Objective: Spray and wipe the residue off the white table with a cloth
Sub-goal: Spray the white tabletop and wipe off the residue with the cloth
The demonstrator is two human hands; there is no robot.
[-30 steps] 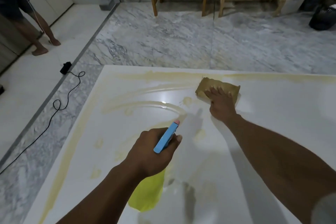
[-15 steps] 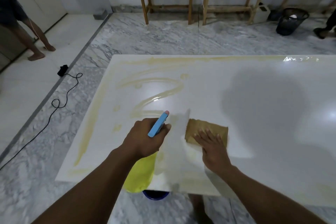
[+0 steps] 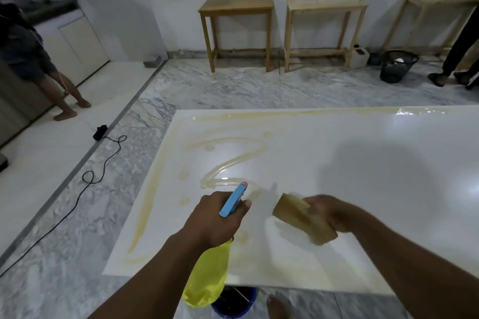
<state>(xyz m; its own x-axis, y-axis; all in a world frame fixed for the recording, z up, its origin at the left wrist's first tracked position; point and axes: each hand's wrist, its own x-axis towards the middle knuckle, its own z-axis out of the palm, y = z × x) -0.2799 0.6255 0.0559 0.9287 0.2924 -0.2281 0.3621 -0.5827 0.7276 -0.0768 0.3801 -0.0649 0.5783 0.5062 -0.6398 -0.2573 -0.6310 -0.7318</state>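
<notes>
The white table (image 3: pixel 363 189) fills the right and middle of the view, with yellowish residue (image 3: pixel 233 160) smeared in streaks over its left part and along its far and left edges. My left hand (image 3: pixel 215 217) grips a yellow spray bottle (image 3: pixel 207 274) with a blue head, nozzle pointing at the streaks. My right hand (image 3: pixel 329 210) holds a brown cloth (image 3: pixel 300 217), folded and lifted a little off the table near its front edge.
A blue bucket (image 3: pixel 233 303) stands on the marble floor under the table's near edge, beside my bare foot (image 3: pixel 274 305). A black cable (image 3: pixel 98 171) runs across the floor at left. One person stands far left, another far right. Wooden tables (image 3: pixel 236 10) and a black basket (image 3: pixel 396 65) line the back wall.
My right hand dragged the cloth from the far part of the table back to the near edge, then lifted it off the surface. The camera tilted up and back.
</notes>
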